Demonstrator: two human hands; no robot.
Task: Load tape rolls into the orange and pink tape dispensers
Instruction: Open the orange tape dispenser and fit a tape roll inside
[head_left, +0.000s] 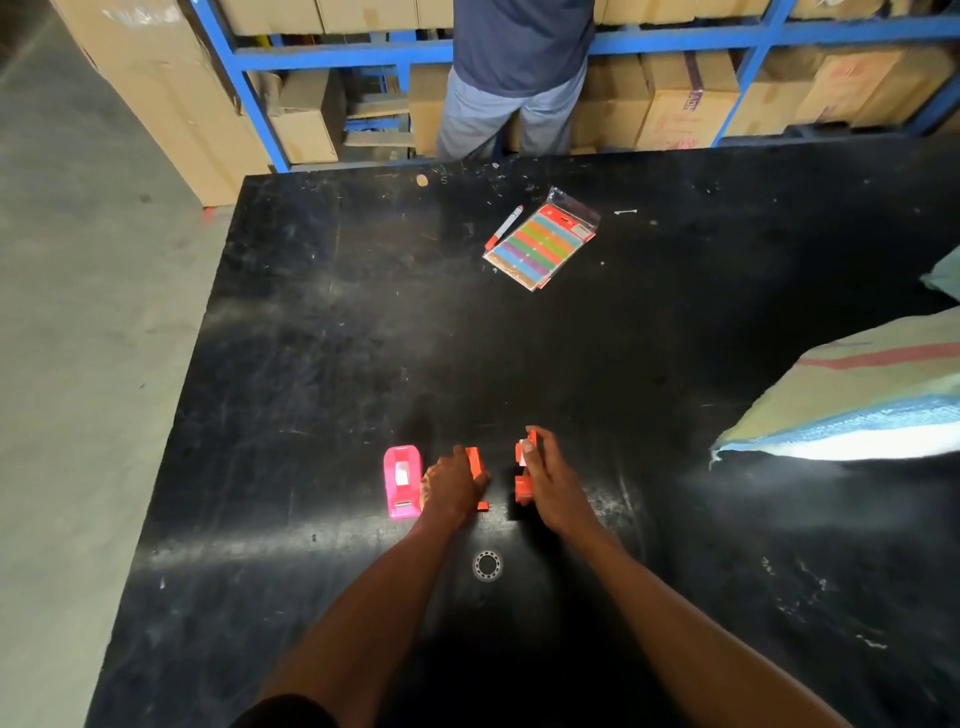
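While both arms reach out over the table, this is how things stand.

Table: a black, scuffed top (311, 338), dusty in patches.
Left hand: the left hand (451, 486) lies palm down over an orange dispenser piece (475, 462), fingers curled over it; whether it truly grips or only presses on it, I cannot tell.
Right hand: the right hand (550, 480) is closed around a second orange piece (522, 486), thumb and fingers wrapped on it, with something white at the fingertips, too small to make out.
Orange parts: the two orange pieces sit apart with a dark gap between them; whether they are halves of one dispenser or two separate ones is unclear.
Pink dispenser: the pink dispenser (401, 483) stands just beside the left hand, on its outer side, untouched, with a pale strip showing in its middle.
Ring: a small clear ring (487, 565), possibly a tape roll, lies flat on the table between the forearms, near the hands.
Far side: a red-capped marker (504, 227) lies beside a packet of coloured labels (543, 241).
Right edge: a woven sack (857, 400) rests on the table.
Beyond: another person (514, 78) stands at blue shelving (343, 49) stacked with cardboard boxes.
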